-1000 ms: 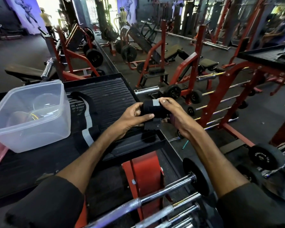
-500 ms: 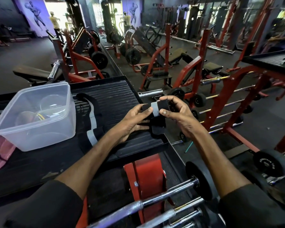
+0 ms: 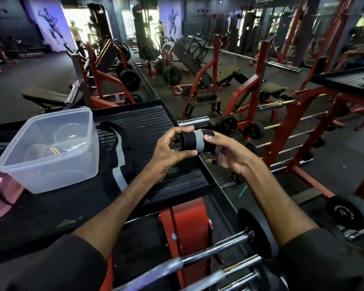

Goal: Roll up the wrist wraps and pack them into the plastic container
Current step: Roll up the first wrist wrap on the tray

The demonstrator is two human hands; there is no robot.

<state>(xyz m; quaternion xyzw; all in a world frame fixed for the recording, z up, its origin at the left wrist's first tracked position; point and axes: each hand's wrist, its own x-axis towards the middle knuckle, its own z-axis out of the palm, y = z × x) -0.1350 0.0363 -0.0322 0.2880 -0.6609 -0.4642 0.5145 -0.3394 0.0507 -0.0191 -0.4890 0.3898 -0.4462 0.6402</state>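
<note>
A rolled black wrist wrap with a grey stripe (image 3: 194, 141) is held between both hands above the right edge of the black ribbed tray (image 3: 147, 120). My left hand (image 3: 172, 148) pinches its left end between thumb and fingers. My right hand (image 3: 225, 152) grips its right end, thumb on top. A second wrist wrap (image 3: 119, 156), black with a grey stripe, lies unrolled on the tray. The clear plastic container (image 3: 51, 152) stands open on the left of the surface; whatever shows inside it is unclear.
A pink object (image 3: 0, 198) lies at the left edge beside the container. Chrome barbells (image 3: 198, 257) on a red rack (image 3: 185, 225) sit right below my arms. A mirror beyond the tray reflects benches and weight machines.
The loose tail that hung below the roll is now wound in, and the grey stripe faces up. Both hands shifted slightly left and closer to me.
</note>
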